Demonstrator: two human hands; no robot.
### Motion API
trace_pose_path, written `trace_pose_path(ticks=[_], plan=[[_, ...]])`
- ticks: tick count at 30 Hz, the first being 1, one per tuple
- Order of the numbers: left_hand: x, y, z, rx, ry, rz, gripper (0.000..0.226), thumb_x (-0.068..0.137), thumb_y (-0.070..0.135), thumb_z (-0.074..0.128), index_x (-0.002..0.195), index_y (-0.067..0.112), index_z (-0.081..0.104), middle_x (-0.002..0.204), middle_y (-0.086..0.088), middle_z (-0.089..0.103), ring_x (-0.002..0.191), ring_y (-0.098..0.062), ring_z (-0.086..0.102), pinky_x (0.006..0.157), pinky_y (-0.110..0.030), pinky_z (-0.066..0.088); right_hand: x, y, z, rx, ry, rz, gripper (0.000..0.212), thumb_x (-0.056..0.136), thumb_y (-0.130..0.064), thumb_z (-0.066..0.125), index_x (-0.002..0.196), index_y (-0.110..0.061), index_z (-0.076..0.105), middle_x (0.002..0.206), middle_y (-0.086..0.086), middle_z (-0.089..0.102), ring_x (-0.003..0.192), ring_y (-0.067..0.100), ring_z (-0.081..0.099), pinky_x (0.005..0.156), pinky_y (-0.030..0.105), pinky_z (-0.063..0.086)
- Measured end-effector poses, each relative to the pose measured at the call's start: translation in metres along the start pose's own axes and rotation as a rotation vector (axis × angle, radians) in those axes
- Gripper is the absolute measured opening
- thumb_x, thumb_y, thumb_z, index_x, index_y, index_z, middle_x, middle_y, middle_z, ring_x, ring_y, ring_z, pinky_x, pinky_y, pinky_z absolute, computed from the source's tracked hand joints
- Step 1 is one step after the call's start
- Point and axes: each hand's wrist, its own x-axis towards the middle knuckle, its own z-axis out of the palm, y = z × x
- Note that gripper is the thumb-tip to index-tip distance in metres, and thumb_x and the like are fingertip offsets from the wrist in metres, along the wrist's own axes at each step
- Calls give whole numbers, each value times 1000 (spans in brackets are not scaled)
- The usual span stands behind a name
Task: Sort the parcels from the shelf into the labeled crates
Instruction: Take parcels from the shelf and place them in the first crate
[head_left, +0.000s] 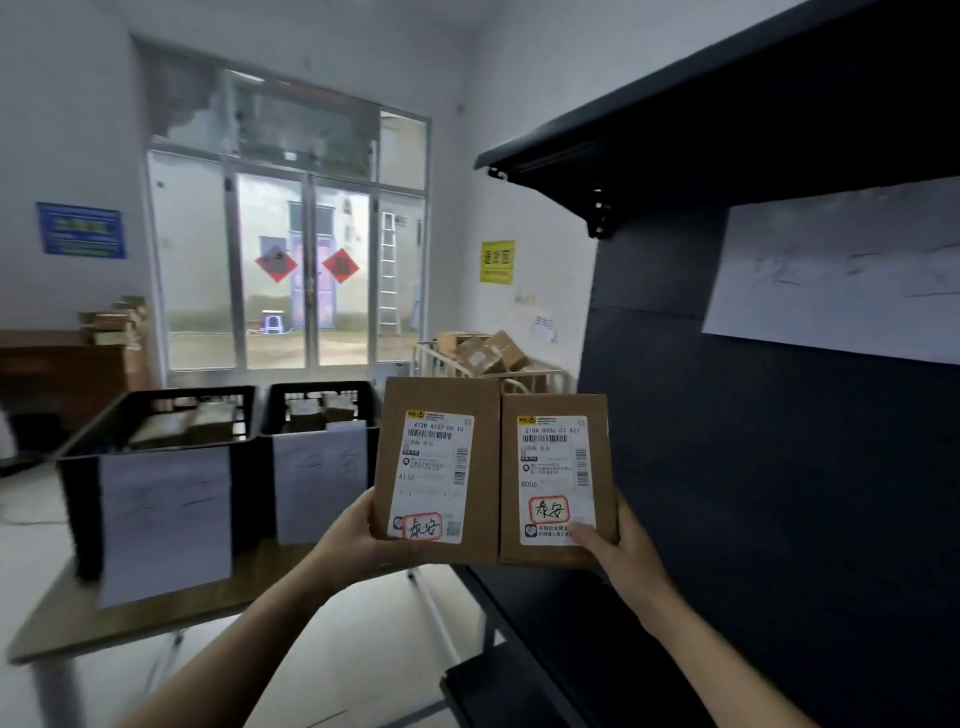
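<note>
Gripping: left hand (349, 540) brown labeled parcel (439, 467) | right hand (621, 553) its twin (558, 475)

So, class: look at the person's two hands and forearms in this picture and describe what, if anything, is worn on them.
Nothing is worn. The left hand and the right hand are bare: no gloves, and no rings, watch or wristband that can be seen. Both forearms are uncovered down to the bottom edge of the picture, so no sleeve shows.

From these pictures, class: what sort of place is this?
Probably a small parcel depot: each hand holds a labelled parcel, black crates with paper labels stand on a table, and more boxes are piled by the window.
</note>
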Motion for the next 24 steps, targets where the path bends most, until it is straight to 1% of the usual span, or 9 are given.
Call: trace_pose_path(ticks=[3,6,9,11,13,16,19,21,24], plan=[[-9,-15,-48,63,90,-28,70,60,13,83,120,18,48,108,0,67,98,-18,68,77,-28,58,16,-1,52,10,-52,-10,40,86,-8,62,109,-39,53,98,-23,67,90,-8,62,65,4,47],[-13,-31,-96,81,162,-83,65,68,4,79,123,17,46,110,-3,65,100,-18,64,83,-32,56,33,-3,104,27,-96,-1,43,86,-11,63,118,-35,48,108,-13,64,99,1,59,68,12,49],[-14,-43,-141,114,195,-107,64,69,8,79,123,16,47,110,-2,65,100,-16,64,80,-29,56,49,-5,152,42,-147,-4,43,86,-10,62,118,-36,46,106,-14,63,96,0,58,61,6,48],[-14,-50,-171,124,208,-107,66,68,11,80,124,17,46,113,-2,65,102,-17,64,85,-33,56,60,-9,182,58,-175,-9,42,87,-9,61,113,-38,46,104,-15,62,92,-1,59,59,4,47],[-15,-58,-199,119,225,-105,68,67,12,81,125,16,47,114,-3,65,103,-19,65,89,-39,55,71,-12,212,69,-209,-13,42,87,-9,60,112,-39,46,106,-13,63,94,2,60,62,8,50],[-17,-69,-237,95,249,-105,70,66,8,81,126,14,46,114,-5,66,103,-20,65,90,-42,54,85,-16,254,79,-239,-29,46,88,-8,59,123,-32,44,111,-10,63,100,5,60,69,14,53],[-20,-80,-269,89,270,-121,67,67,6,80,124,14,46,110,-3,67,96,-14,68,78,-27,58,95,-16,291,85,-264,-37,47,88,-10,60,127,-29,43,114,-6,63,105,12,61,83,26,54],[-21,-84,-286,89,285,-123,63,67,4,79,120,14,46,105,-1,67,88,-6,69,67,-18,56,101,-16,312,85,-276,-40,45,88,-12,61,124,-32,43,111,-8,63,102,9,61,78,23,54],[-20,-89,-307,90,292,-132,59,69,3,77,116,17,46,102,1,65,83,2,68,61,-14,54,113,-17,338,86,-288,-45,44,87,-14,62,123,-30,43,107,-10,63,95,5,62,63,12,52]])
